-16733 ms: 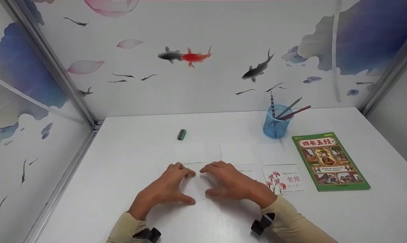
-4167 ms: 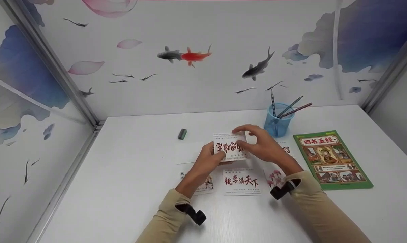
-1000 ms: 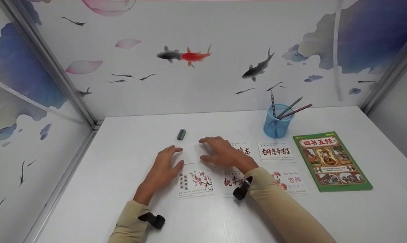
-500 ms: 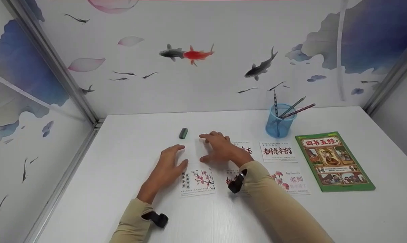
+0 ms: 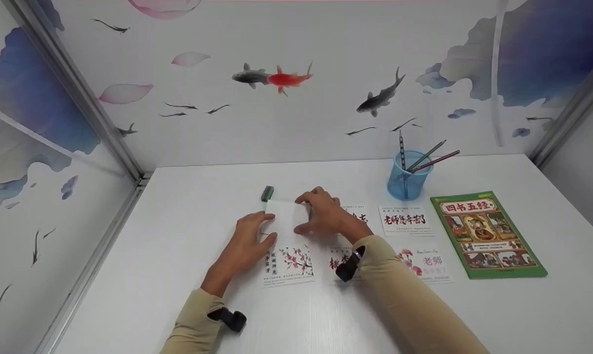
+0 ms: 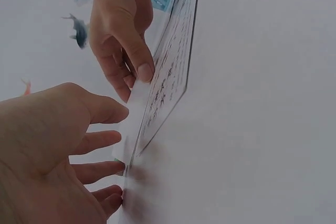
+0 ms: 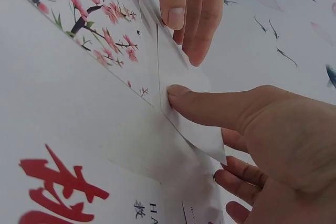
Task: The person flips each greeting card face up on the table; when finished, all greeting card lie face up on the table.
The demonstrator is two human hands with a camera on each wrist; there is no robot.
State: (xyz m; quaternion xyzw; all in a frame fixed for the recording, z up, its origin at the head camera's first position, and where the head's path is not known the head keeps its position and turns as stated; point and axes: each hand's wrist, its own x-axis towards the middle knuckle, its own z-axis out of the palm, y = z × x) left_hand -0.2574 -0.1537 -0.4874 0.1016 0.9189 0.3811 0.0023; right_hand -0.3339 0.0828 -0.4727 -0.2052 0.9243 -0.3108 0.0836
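Between both hands is a blank white card (image 5: 287, 216), its printed side hidden and its right edge tilted up off the table. My left hand (image 5: 247, 241) holds its left edge between thumb and fingers. At the opposite edge my right hand (image 5: 323, 214) grips it; in the right wrist view the thumb (image 7: 197, 103) lies on the white face, with fingers curled behind. Just below lies a card with pink blossom branches (image 5: 289, 265). Under the right forearm a red-lettered card (image 5: 339, 260) is partly covered, and another lettered card (image 5: 357, 215) shows beyond the right hand.
To the right lie a lettered card (image 5: 407, 220) and a pink-flower card (image 5: 431, 263), beside a green-bordered book (image 5: 488, 233). A blue mesh cup (image 5: 408, 182) with pencils stands behind them. A small green eraser (image 5: 267, 193) sits at the white card's far left corner.
Earlier most cards lay blank side up; several now show print. Half a second ago the white card lay flat between the hands; it is now lifted, and the right fingers have closed on it.
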